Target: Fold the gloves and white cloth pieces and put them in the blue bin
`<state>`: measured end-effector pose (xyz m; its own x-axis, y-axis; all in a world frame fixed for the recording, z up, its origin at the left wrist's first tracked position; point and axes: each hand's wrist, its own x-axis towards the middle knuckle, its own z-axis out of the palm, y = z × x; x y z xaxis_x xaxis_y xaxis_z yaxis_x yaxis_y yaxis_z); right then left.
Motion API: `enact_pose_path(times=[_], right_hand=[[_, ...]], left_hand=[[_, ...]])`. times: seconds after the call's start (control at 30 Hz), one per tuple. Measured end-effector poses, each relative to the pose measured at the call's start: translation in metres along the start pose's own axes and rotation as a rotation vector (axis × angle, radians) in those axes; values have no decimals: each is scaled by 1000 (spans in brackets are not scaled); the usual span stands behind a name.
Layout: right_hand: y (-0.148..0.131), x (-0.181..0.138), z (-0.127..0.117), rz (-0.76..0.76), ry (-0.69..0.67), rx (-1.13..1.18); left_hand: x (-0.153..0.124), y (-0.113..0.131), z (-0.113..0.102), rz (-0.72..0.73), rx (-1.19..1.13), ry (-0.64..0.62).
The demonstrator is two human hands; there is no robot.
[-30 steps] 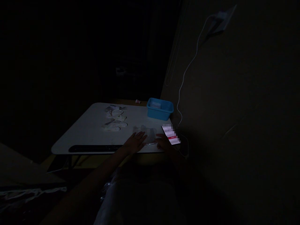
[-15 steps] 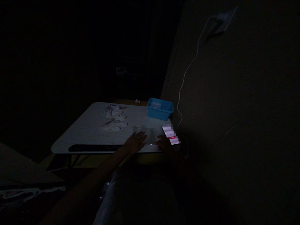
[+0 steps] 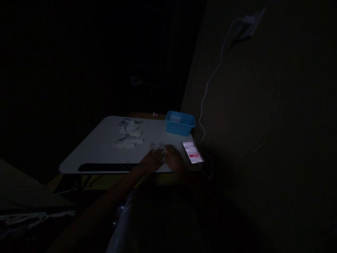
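Note:
My left hand [image 3: 152, 161] lies flat, fingers spread, on a clear plastic bag or sheet [image 3: 156, 144] near the table's front edge. My right hand [image 3: 173, 160] rests palm down on the same plastic, its fingertips close to those of my left. Both hands cover most of the plastic. To the right of my right hand, a phone [image 3: 190, 151] with a lit screen lies on the table. Farther left, several pale, rounded flat items [image 3: 129, 140] lie with crinkled clear plastic among them; darkness hides their kind.
The white folding table [image 3: 92, 147] has a dark slot along its front edge. A blue plastic basket [image 3: 178, 129] with something pale inside stands at the back right. Behind the table lies a small cup-like item [image 3: 155, 115]. A white cable [image 3: 207, 84] runs down the right wall.
My right hand has moved left from the plastic's right edge, beside the phone, onto its middle near my left hand. My left hand stays in about the same place.

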<state>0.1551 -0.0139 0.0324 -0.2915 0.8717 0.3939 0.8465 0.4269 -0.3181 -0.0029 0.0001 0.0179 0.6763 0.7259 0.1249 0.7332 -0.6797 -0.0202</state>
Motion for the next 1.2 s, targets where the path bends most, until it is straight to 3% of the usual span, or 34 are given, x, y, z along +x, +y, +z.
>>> enact_pose_path(times=[0.07,0.5,0.67,0.93,1.03,1.2], right_hand=[[-6,3,7,-48,-23,-85],[7,-7,19,78,-49,-258],[6,-6,19,76,-64,-297],[5,-7,17,93,-61,-294],[4,-7,17,92,-59,-301],[6,-7,19,98,-62,-316]], left_hand=[[0,0,-2,4,6,-25],[-1,-2,4,-4,-65,33],[2,-12,5,-173,-113,34],[1,-31,-3,-275,44,-13],[4,-27,-9,-343,74,51],[8,2,-3,-134,-6,148]])
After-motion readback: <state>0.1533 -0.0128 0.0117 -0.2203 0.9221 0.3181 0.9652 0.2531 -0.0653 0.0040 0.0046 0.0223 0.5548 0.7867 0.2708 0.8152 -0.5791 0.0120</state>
